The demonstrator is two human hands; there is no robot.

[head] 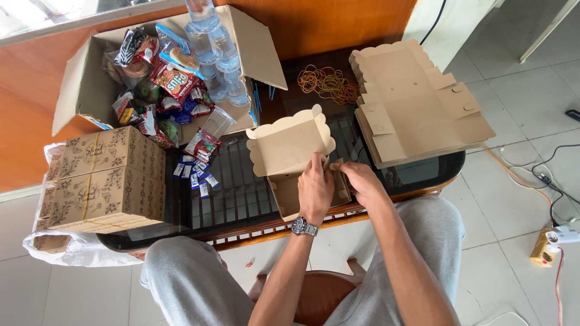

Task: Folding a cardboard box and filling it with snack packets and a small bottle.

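The half-folded brown cardboard meal box with a scalloped lid [294,158] sits on the dark glass table [241,193], and both the left hand [315,187] and the right hand [361,182] pinch its side flap closed between the fingers. Behind this box lie yellow rubber bands [328,82], to its right a stack of flat unfolded brown boxes [417,99], and to its left printed closed boxes tied with bands [103,178]. The hands hide the flap joint; the big open carton [81,90], behind-left of the box, holds snack packets [172,81] and water cups [217,51].
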